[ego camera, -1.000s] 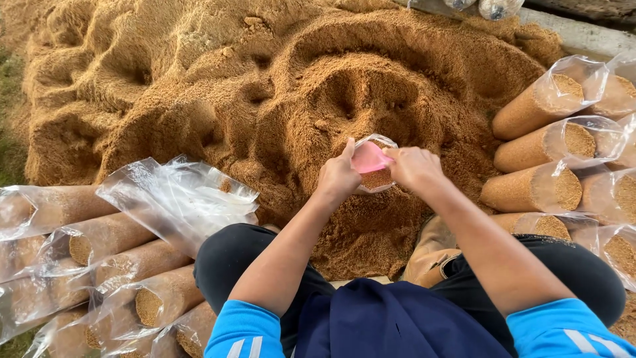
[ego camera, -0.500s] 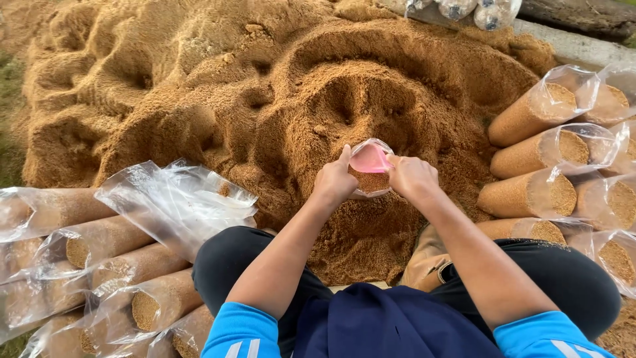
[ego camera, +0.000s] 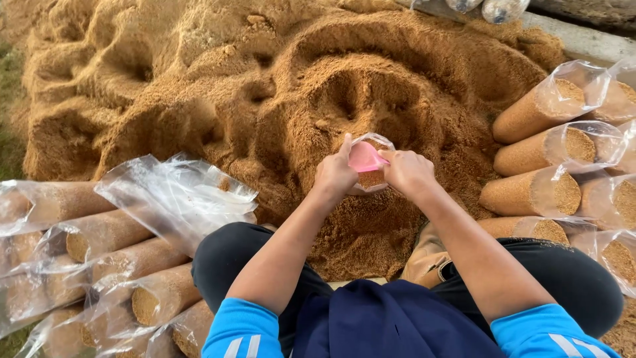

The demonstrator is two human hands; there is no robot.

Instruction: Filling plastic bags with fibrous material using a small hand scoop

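Observation:
My left hand [ego camera: 334, 174] grips the rim of a clear plastic bag [ego camera: 371, 180] that has some brown sawdust in its bottom. My right hand [ego camera: 409, 172] holds a small pink scoop [ego camera: 365, 159] over the bag's open mouth. Both hands hover above a hollowed spot in the big sawdust pile [ego camera: 265, 99], just in front of my knees.
A loose stack of empty clear bags [ego camera: 175, 199] lies on my left knee's side. Filled sawdust bags lie in rows at the left [ego camera: 86, 238] and at the right [ego camera: 550, 146]. A concrete edge [ego camera: 583, 40] runs along the far right.
The two hands, the bag and the scoop have dropped slightly towards me and tilted; otherwise the hold is the same.

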